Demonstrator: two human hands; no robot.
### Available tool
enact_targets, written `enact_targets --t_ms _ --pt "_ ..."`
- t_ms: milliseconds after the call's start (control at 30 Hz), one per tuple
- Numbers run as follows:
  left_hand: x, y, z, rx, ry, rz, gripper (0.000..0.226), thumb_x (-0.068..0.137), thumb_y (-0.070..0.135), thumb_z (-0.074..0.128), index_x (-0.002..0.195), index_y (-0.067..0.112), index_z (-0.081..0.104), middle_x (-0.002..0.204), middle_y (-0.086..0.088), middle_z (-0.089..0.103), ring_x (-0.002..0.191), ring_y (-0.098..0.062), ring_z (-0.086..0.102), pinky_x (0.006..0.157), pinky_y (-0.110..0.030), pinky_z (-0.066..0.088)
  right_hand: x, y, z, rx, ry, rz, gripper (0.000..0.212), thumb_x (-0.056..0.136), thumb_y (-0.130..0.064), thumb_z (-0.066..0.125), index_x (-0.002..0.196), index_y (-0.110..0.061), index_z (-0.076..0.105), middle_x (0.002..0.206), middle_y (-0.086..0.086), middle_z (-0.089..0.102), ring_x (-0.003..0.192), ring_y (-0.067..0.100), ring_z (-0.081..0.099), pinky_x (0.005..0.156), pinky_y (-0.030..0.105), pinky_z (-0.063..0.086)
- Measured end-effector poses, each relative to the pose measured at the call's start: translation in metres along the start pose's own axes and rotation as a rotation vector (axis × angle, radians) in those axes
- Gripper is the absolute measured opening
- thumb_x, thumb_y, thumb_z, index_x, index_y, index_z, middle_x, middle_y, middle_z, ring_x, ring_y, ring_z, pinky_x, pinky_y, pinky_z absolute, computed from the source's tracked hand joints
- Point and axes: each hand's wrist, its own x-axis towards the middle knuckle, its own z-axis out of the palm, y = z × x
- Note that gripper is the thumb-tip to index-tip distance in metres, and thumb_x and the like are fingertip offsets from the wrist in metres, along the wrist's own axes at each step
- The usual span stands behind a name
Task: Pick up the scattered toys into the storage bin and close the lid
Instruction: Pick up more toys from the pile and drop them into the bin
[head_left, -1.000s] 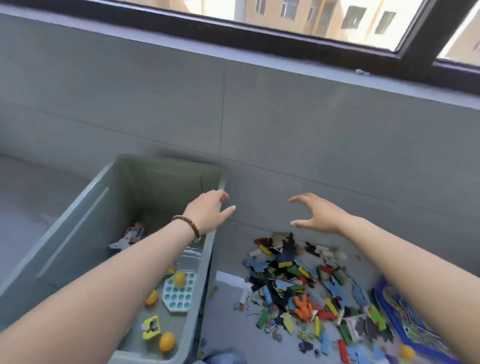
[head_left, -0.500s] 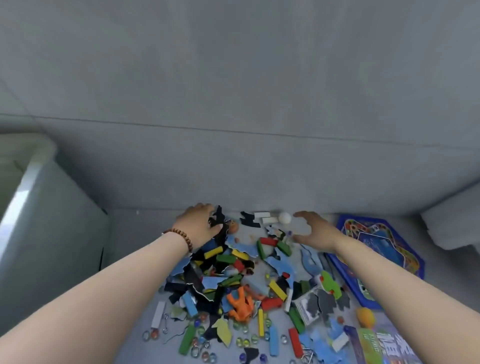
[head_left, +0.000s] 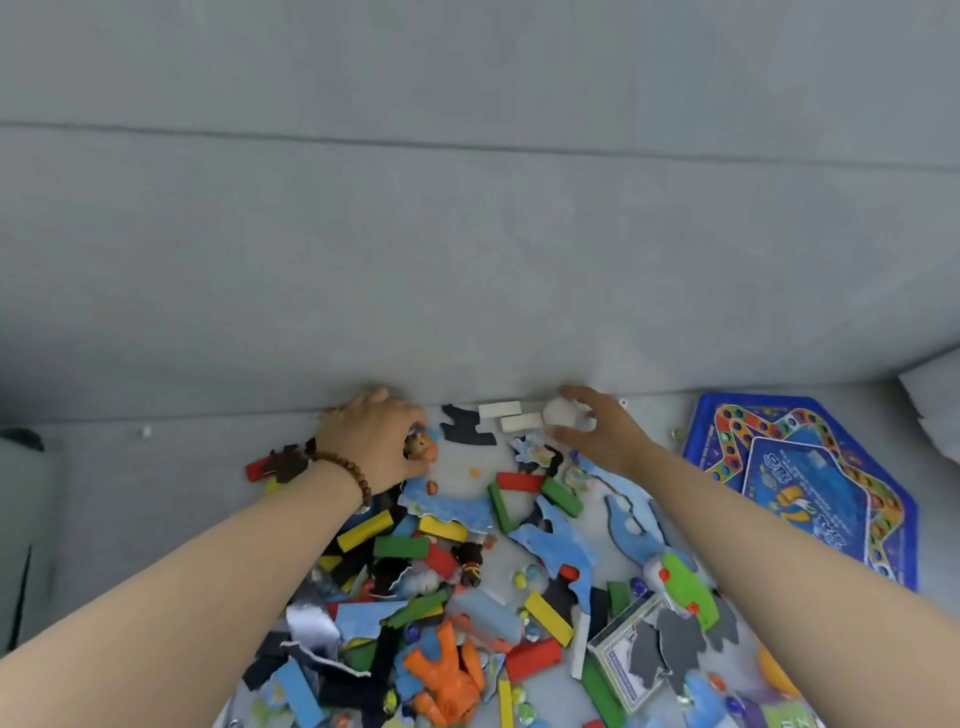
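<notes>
I see a grey wall (head_left: 467, 249) toward twelve o'clock, grey floor (head_left: 156, 493) at nine, something white (head_left: 935, 410) at three.

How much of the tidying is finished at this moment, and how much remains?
Done: nothing I can confirm; the inside of the bin is not in view. In hand: the right hand curls round a white ball, and the left hand touches an orange figure. Left: nearly all. The pile of blocks and puzzle pieces and the blue game board lie on the floor; then the lid.
</notes>
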Motion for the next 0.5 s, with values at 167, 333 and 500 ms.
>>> enact_targets --t_ms 167,333,500 --pt "0.0 0.014 0.001 -0.064 0.068 0.032 0.04 0.078 0.04 0.069 0.114 0.027 0.058 0.112 0.007 0.056 0.11 -0.015 0.044 0.089 -0.028 0.031 0.014 0.001 0.018 0.007 0.169 0.032 0.043 0.081 -0.022 0.071 0.12 -0.012 0.054 0.118 0.011 0.057 0.106 0.025 0.054 0.091 0.034 0.044" --pt "0.002 0.042 -0.008 -0.472 0.053 0.069 0.025 0.076 0.029 0.075 0.09 0.02 0.057 0.096 0.002 0.047 0.085 -0.012 0.052 0.083 -0.027 0.043 0.001 -0.002 -0.008 0.055 0.206 -0.016 0.043 0.079 -0.025 0.074 0.116 -0.011 0.056 0.111 0.007 0.056 0.091 0.018 0.052 0.079 0.027 0.043" --pt "-0.009 0.115 -0.015 -0.633 -0.112 0.139 0.032 0.082 0.008 0.067 0.081 0.02 0.037 0.07 0.005 0.046 0.063 -0.008 0.043 0.069 -0.017 0.043 -0.055 0.023 -0.082 0.176 0.135 0.032 0.038 0.076 -0.023 0.077 0.105 -0.014 0.054 0.098 -0.002 0.056 0.086 0.017 0.055 0.075 0.032 0.051"
